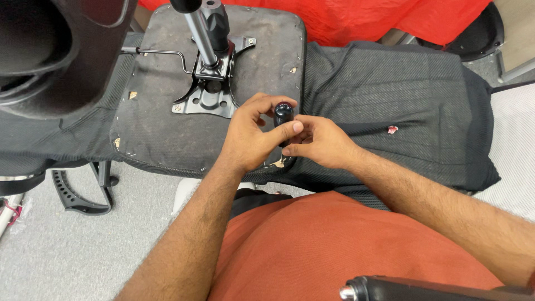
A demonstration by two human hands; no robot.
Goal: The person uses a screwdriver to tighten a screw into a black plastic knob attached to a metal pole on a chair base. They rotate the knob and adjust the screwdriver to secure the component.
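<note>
Left hand (248, 136) at frame centre pinches our stiff, smooth black handle (283, 120); right hand (320, 142) pinches it lower, above the upturned seat base (167, 128). It seems light, perhaps slippery.

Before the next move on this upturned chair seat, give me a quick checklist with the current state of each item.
1. Left hand wraps the black rounded tool handle: ok.
2. Right hand steadies that handle from the other side, its thumb lying across it: ok.
3. Tool tip seated on a fastener at the seat edge: cannot tell, hidden by the fingers.
4. Upturned grey chair seat base rests flat on the dark grey fabric cushion: ok.
5. Black metal mounting plate with its chrome post is apart from both hands: ok.
</note>
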